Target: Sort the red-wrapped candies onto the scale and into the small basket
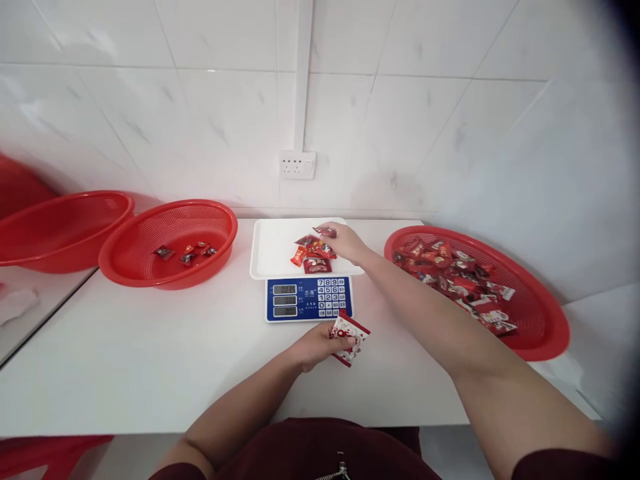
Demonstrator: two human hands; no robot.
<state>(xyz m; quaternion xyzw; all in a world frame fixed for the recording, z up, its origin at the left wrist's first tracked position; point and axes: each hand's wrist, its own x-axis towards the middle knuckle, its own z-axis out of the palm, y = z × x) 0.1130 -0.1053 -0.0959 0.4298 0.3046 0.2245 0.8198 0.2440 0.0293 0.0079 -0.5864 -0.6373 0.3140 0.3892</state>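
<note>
My left hand [320, 345] is closed on a white and red candy packet [350, 337], held in front of the scale. Over the white weighing tray [270, 247], my right hand [341, 241] pinches a small dark red wrapped candy [325, 231]. Under and beside those fingers lies a small pile of red and orange wrapped candies [316, 265] on the tray. The blue keypad and display panel of the digital scale [310, 300] faces me; its small digits are hard to read.
At right stands a red basket [545, 333] with many wrapped candies [460, 273]. A red perforated basket [135, 237] at left holds several candies [197, 253]. Farther left is another red basket [65, 227]. A power socket [298, 165] is on the tiled wall behind the white table [210, 353].
</note>
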